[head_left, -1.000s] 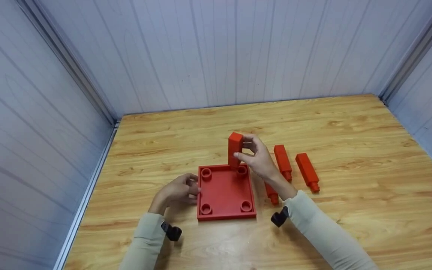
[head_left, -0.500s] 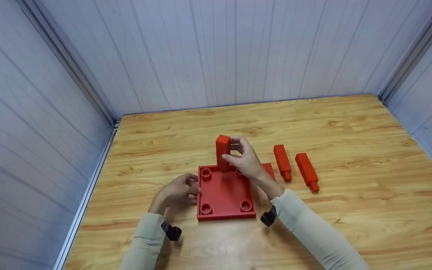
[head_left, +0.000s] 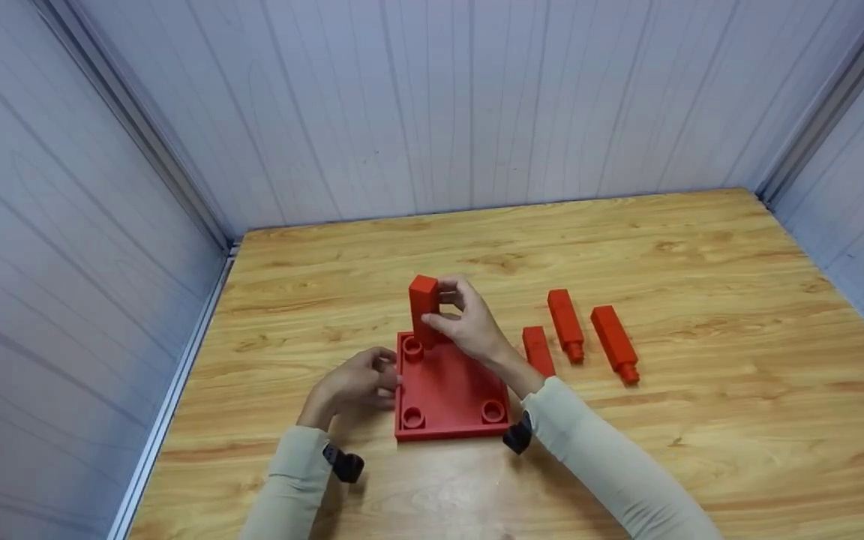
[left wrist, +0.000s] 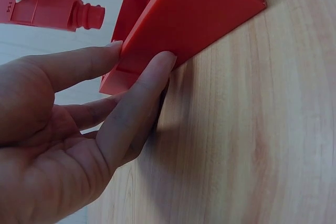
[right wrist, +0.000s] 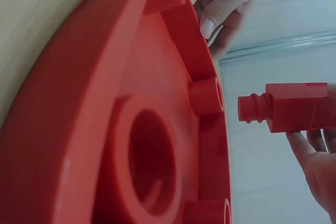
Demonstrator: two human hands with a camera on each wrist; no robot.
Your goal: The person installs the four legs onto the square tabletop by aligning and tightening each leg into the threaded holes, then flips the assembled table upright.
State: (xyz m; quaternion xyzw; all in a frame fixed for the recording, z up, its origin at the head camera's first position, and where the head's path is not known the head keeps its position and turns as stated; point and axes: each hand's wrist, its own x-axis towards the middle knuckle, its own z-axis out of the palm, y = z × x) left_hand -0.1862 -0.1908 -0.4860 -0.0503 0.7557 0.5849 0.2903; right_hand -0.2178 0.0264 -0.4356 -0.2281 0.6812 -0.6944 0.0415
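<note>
My right hand (head_left: pixel 469 326) pinches a red square leg (head_left: pixel 424 304) between thumb and fingers. The leg stands upright over the far-left socket (head_left: pixel 412 347) of a red tabletop (head_left: pixel 451 390), which lies underside up. A gap shows between the leg's ringed peg (right wrist: pixel 254 108) and the sockets in the right wrist view. My left hand (head_left: pixel 357 379) rests against the tabletop's left outer wall (left wrist: pixel 184 19), fingertips touching it and fingers not wrapped round it. Near sockets sit in the front corners; my right hand and forearm hide the far-right one.
Three more red legs lie to the right on the wooden table (head_left: pixel 702 315): one partly behind my forearm (head_left: pixel 538 349), a middle leg (head_left: pixel 565 322) and an outer leg (head_left: pixel 615 343). A pale panelled wall (head_left: pixel 432 112) closes off the back, with others at the sides.
My right hand has carried the upright leg leftward, from over the far-right socket to over the far-left one. My left hand and the tabletop have stayed put.
</note>
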